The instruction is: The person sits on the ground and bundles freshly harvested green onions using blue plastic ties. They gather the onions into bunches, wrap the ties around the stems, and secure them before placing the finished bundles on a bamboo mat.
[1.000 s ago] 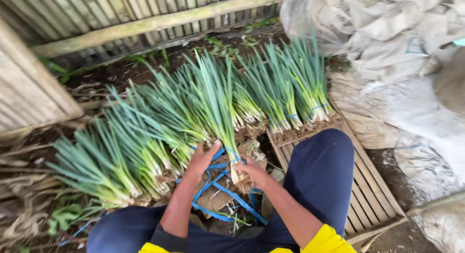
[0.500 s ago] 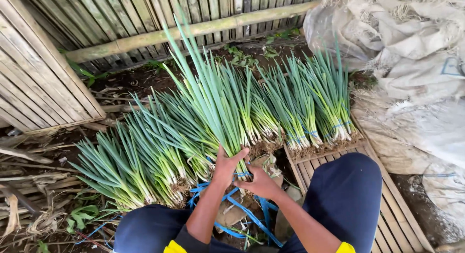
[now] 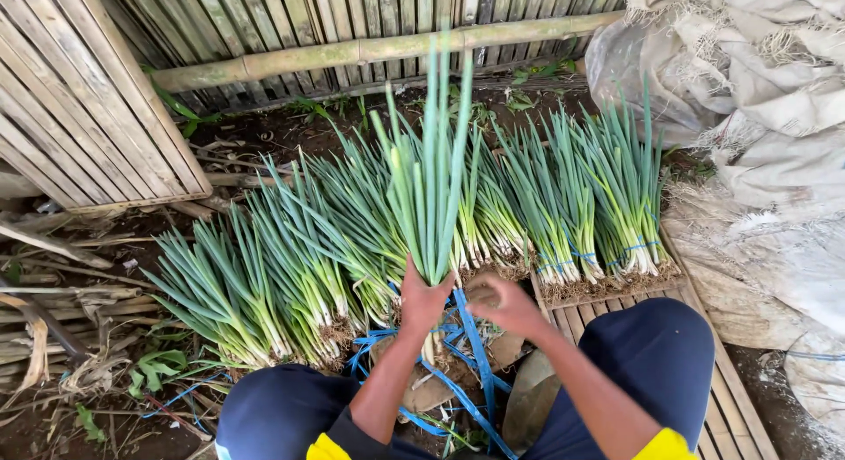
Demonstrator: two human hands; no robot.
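Observation:
My left hand [image 3: 422, 300] grips a bunch of green onions [image 3: 429, 196] near its white base and holds it upright, leaves pointing up. My right hand [image 3: 506, 303] is just right of the bunch, fingers curled around a blue plastic strap [image 3: 473, 347] that trails down between my knees. Several tied bunches of green onions [image 3: 290, 257] lie in a row on the ground behind, roots toward me. The bunches on the right [image 3: 607, 213] rest on a wooden slat pallet [image 3: 704, 398].
A bamboo slat fence [image 3: 352, 20] and a leaning slat panel [image 3: 79, 117] close off the back and left. Grey-white sacks [image 3: 766, 117] pile up at the right. Dry leaves and sticks [image 3: 44, 337] litter the dirt at left. My dark blue trouser knees [image 3: 642, 354] frame the spot.
The bunch in my left hand has been raised from leaning over the pile to standing upright. My right hand has come off the bunch's base and moved right with the blue strap.

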